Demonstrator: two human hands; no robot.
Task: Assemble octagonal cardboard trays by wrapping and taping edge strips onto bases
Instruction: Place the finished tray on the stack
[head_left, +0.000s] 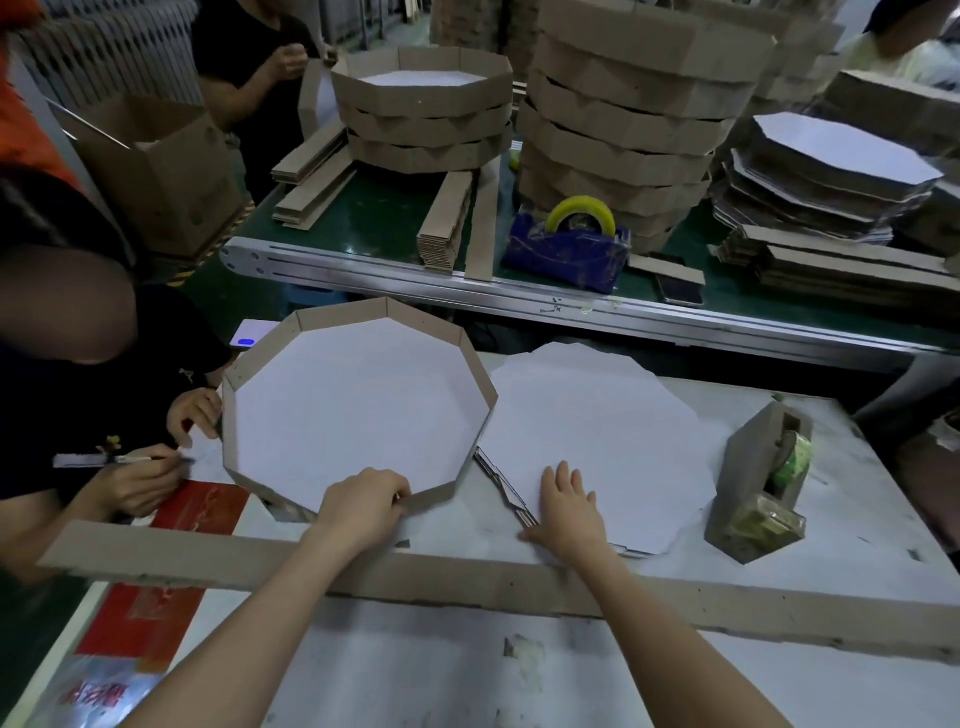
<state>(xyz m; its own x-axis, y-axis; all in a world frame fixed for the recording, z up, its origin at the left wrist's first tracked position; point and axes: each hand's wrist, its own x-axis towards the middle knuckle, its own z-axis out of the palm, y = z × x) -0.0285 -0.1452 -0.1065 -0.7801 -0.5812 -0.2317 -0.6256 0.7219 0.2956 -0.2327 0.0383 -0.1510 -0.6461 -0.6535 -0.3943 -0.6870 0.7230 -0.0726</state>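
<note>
Left hand (363, 506): fingers curled over the near wall of the brown-walled, white-floored octagonal cardboard tray (478, 371), apparently pinching it.
Right hand (569, 512): flat with straight fingers, resting on the stack of flat white octagonal bases (597, 415) beside the tray.
Long brown cardboard strip (467, 577): beneath both forearms.

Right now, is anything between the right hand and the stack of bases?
Nothing visible. The right hand lies flat on the stack of white bases; the tray sits beside it, its near wall gripped by the left hand.
</note>
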